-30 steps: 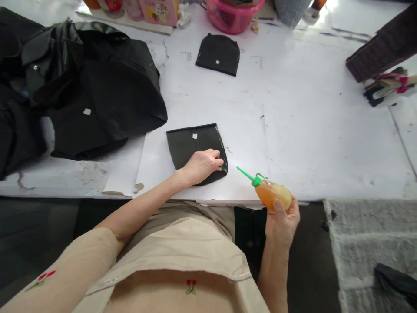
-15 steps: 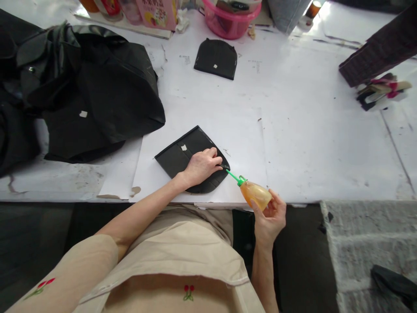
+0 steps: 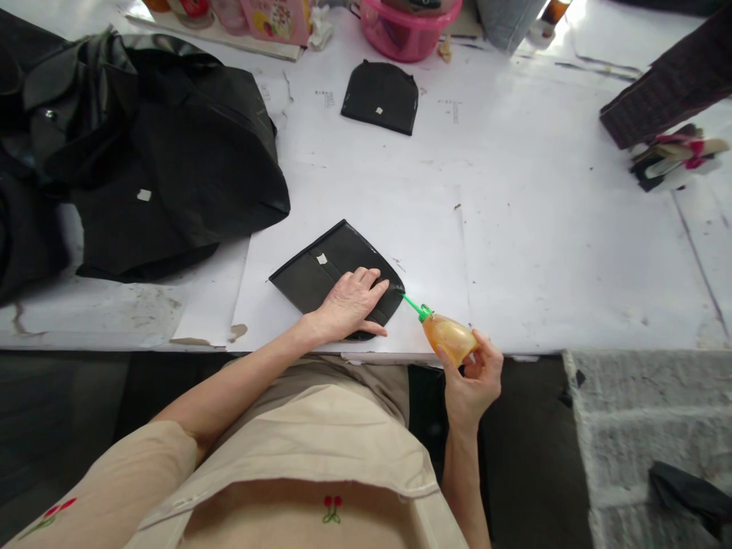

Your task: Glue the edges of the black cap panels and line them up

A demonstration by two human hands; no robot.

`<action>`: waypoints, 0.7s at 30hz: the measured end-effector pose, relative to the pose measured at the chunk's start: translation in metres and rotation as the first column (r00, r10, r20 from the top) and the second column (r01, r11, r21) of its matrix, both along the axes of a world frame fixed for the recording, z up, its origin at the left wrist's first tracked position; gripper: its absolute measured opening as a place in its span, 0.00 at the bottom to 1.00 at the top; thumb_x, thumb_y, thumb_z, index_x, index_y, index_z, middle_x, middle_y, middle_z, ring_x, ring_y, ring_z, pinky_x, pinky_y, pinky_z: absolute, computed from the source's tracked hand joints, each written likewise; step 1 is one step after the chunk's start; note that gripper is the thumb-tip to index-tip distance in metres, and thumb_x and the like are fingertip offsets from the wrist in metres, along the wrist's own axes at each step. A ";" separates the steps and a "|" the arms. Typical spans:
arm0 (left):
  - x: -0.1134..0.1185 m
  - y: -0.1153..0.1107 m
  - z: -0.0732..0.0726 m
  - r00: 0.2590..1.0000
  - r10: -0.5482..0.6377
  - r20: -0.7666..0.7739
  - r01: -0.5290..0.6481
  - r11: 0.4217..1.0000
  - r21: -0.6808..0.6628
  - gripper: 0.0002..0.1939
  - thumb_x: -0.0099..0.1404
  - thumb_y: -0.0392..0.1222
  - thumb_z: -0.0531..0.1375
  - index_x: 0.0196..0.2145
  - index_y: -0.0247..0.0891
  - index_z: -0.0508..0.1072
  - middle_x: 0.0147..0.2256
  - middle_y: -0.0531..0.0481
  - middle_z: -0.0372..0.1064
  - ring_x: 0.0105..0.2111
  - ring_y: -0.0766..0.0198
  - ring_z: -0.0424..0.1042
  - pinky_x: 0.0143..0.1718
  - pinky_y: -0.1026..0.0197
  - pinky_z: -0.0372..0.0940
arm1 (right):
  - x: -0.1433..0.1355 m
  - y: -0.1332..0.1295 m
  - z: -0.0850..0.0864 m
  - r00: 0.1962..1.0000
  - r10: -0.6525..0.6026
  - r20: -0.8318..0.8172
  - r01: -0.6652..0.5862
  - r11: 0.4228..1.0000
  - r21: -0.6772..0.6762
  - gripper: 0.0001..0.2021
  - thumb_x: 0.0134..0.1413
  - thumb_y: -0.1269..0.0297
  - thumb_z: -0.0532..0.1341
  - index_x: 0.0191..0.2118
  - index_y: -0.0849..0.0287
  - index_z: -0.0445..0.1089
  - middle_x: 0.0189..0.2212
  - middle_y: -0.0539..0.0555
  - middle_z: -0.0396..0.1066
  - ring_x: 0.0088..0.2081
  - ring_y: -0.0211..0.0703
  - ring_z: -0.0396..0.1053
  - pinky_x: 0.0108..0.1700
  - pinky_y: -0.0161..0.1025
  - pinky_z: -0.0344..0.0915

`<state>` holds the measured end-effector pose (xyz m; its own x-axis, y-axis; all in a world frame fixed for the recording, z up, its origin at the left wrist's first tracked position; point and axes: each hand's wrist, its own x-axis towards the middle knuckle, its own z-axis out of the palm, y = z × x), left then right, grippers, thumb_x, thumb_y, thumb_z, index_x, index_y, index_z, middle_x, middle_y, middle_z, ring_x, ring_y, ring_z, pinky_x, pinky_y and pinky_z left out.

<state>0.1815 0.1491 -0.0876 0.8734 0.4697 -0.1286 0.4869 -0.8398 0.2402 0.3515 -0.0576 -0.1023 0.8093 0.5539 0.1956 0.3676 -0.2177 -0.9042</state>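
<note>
A flat black leather-like piece (image 3: 303,278) with a white tag lies slantwise on the paper-covered table, one end rounded. Pressed flat on its right part is my left hand (image 3: 350,305), fingers spread and thumb apart, holding nothing. My right hand (image 3: 477,377) grips a squeeze bottle (image 3: 449,337) of amber liquid between thumb and fingers. The bottle's thin green nozzle (image 3: 412,305) points up and left, its tip at the rounded edge of the black piece. Whether liquid is coming out cannot be seen.
A similar black piece (image 3: 380,97) lies farther back. Large black material (image 3: 188,152) is heaped at the left. Along the back stand a pink basket (image 3: 400,34) and a pink box (image 3: 280,21). A dark upright object (image 3: 657,99) stands at the right beside a bundle (image 3: 675,160).
My left hand has let go of the black piece's edge, and its fingers have spread flat on top. The nozzle tip has shifted slightly up and right along the edge.
</note>
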 end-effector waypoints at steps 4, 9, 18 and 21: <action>0.002 -0.005 0.000 0.999 0.013 -0.038 -0.012 1.000 0.024 0.50 0.56 0.65 0.72 0.64 0.29 0.66 0.62 0.30 0.64 0.57 0.41 0.65 0.52 0.50 0.61 | -0.001 0.001 0.002 1.000 -0.010 -0.005 0.010 1.000 -0.012 0.29 0.47 0.58 0.77 0.54 0.57 0.71 0.51 0.59 0.73 0.52 0.54 0.75 0.50 0.51 0.77; -0.001 -0.007 -0.004 1.000 0.011 -0.029 -0.010 0.999 0.046 0.49 0.59 0.65 0.69 0.67 0.30 0.64 0.63 0.30 0.63 0.59 0.42 0.64 0.54 0.50 0.60 | -0.004 0.002 0.006 1.000 -0.005 -0.023 0.005 1.000 -0.022 0.29 0.47 0.56 0.77 0.54 0.57 0.71 0.51 0.59 0.72 0.51 0.54 0.75 0.50 0.51 0.77; -0.004 -0.009 -0.011 1.000 0.019 0.006 -0.020 0.998 0.053 0.50 0.59 0.66 0.69 0.67 0.30 0.63 0.63 0.31 0.63 0.59 0.42 0.63 0.55 0.50 0.60 | -0.004 0.006 0.004 0.998 -0.038 -0.052 0.039 0.999 0.016 0.29 0.46 0.58 0.77 0.54 0.57 0.72 0.52 0.60 0.73 0.50 0.52 0.76 0.47 0.47 0.77; -0.004 -0.008 -0.011 1.000 0.030 0.008 -0.030 0.999 0.038 0.49 0.59 0.65 0.69 0.67 0.31 0.63 0.63 0.31 0.63 0.59 0.43 0.63 0.55 0.50 0.60 | -0.005 0.002 0.008 0.998 -0.029 -0.054 0.028 0.999 -0.028 0.30 0.46 0.55 0.77 0.54 0.57 0.71 0.52 0.61 0.73 0.49 0.52 0.76 0.47 0.47 0.78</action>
